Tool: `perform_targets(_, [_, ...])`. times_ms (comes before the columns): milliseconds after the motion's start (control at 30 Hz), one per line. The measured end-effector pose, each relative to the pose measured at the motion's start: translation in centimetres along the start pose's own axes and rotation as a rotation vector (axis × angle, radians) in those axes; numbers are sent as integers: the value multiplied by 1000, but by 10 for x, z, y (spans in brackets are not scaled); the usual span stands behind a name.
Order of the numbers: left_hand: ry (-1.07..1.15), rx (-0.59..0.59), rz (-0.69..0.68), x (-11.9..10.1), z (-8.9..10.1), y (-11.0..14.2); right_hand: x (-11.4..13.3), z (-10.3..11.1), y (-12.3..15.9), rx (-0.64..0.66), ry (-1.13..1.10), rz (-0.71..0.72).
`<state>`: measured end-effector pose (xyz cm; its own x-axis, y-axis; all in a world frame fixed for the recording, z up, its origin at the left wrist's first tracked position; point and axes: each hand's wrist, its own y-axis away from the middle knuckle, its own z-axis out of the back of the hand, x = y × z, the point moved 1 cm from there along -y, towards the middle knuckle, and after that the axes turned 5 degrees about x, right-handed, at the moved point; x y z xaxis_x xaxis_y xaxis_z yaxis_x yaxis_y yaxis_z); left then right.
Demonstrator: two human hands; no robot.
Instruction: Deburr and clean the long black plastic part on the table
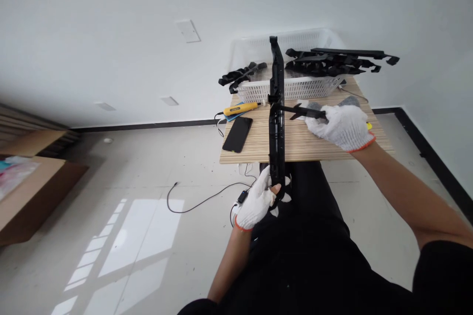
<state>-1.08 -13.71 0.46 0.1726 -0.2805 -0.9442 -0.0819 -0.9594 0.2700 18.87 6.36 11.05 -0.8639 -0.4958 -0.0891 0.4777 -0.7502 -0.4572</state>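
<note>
My left hand (256, 202), in a white knit glove, is closed round the near end of a long black plastic frame part (276, 108). The part stands on edge and runs away from me over the small wooden table (306, 145). My gloved right hand (342, 125) is closed on a short black arm piece (305, 111) that sticks out sideways from the middle of the long part.
A white plastic basket (291, 86) at the table's far edge carries more black frame parts (338, 61) across its rim. A black phone (237, 134) and a yellow tool (246, 107) lie on the table's left side. Cables trail on the floor. Cardboard boxes (25, 192) sit left.
</note>
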Motion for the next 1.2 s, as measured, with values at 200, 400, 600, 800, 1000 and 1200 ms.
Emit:
perform_targets(200, [-5, -1, -6, 0, -2, 1, 17, 1, 20, 80, -6, 51])
perform_targets(400, [3, -13, 19, -1, -4, 2, 19, -2, 32, 156, 24, 89])
perform_targets(600, [17, -4, 11, -1, -6, 4, 15, 7, 34, 243, 67, 146])
perform_targets(800, [21, -24, 30, 5, -3, 4, 16, 4, 36, 247, 56, 125])
perform_targets(1000, [4, -33, 22, 6, -1, 2, 15, -1, 38, 245, 9, 89])
perform_targets(1200, [-33, -30, 3, 3, -3, 0, 17, 2, 35, 275, -11, 4])
